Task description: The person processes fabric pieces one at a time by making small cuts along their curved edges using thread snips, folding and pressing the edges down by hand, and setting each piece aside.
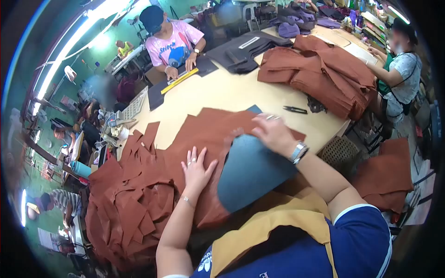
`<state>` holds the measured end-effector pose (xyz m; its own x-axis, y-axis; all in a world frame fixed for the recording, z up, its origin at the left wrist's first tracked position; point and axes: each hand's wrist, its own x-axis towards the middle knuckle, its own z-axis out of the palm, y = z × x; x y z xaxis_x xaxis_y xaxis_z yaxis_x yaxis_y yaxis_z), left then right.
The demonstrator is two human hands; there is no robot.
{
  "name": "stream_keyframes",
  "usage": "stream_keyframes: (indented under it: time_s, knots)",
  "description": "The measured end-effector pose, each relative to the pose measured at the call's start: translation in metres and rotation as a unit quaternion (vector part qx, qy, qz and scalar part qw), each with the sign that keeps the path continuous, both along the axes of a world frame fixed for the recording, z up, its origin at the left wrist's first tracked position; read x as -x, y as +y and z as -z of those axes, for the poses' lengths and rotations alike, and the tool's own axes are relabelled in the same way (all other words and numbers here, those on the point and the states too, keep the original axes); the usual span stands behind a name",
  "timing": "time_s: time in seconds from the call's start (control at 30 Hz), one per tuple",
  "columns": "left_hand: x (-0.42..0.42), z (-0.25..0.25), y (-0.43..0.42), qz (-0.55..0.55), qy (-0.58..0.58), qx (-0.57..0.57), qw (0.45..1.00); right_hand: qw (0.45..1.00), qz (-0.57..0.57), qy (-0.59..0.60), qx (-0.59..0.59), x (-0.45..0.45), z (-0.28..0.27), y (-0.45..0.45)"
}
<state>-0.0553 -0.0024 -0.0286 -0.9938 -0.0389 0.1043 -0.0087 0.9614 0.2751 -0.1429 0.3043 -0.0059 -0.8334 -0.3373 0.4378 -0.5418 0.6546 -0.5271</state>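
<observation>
My left hand point(198, 169) lies with its fingers spread on a rust-brown sheet of material point(185, 143), beside a blue-grey curved piece point(252, 169). At the upper edge of that blue-grey piece is my right hand point(273, 132), its fingers bent down and drawn together on the edge; the fingertips are partly hidden. The blue-grey piece rests over the brown sheet and reaches toward my body. To the left, a heap of brown cut pieces point(134, 204) hangs over the near side of the table point(222, 92).
Black snips point(295, 110) lie right of centre, near a large brown stack point(320, 74). Across the table a co-worker point(176, 41) holds a yellow ruler point(180, 81) on dark material. Another person point(401, 69) is at the right. A woven basket point(338, 153) stands below the table edge.
</observation>
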Motion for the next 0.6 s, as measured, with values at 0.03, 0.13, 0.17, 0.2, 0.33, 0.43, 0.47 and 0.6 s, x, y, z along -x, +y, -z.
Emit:
stream_keyframes:
  time_s: [0.03, 0.13, 0.17, 0.2, 0.33, 0.43, 0.47, 0.6]
  knots:
    - [0.01, 0.005, 0.015, -0.016, 0.007, -0.035, 0.999, 0.998, -0.034, -0.021, -0.05, -0.03, -0.018, -0.025]
    - [0.027, 0.014, 0.035, -0.003, 0.028, -0.109, 0.994, 0.991, -0.068, -0.076, -0.086, -0.051, 0.014, -0.077]
    - [0.028, 0.015, 0.033, 0.039, 0.028, -0.117, 0.992, 0.988, -0.059, -0.098, -0.105, -0.05, 0.023, -0.083]
    - [0.027, 0.016, 0.029, 0.079, 0.027, -0.126, 0.989, 0.987, -0.056, -0.089, -0.121, -0.045, 0.029, -0.08]
    - [-0.014, -0.015, 0.004, 0.168, 0.123, -0.035, 0.977, 0.982, -0.076, -0.05, -0.164, -0.021, 0.036, -0.075]
    - [-0.037, -0.008, -0.03, 0.153, 0.019, -0.061, 0.986, 0.975, -0.119, -0.065, -0.176, -0.007, 0.034, -0.075]
    - [-0.05, -0.014, -0.034, 0.152, -0.049, -0.148, 0.976, 0.971, -0.138, -0.07, -0.181, 0.002, 0.034, -0.075]
    - [-0.094, -0.067, -0.026, 0.153, -0.271, -0.489, 0.815, 0.975, -0.146, -0.026, -0.162, 0.022, 0.033, -0.077]
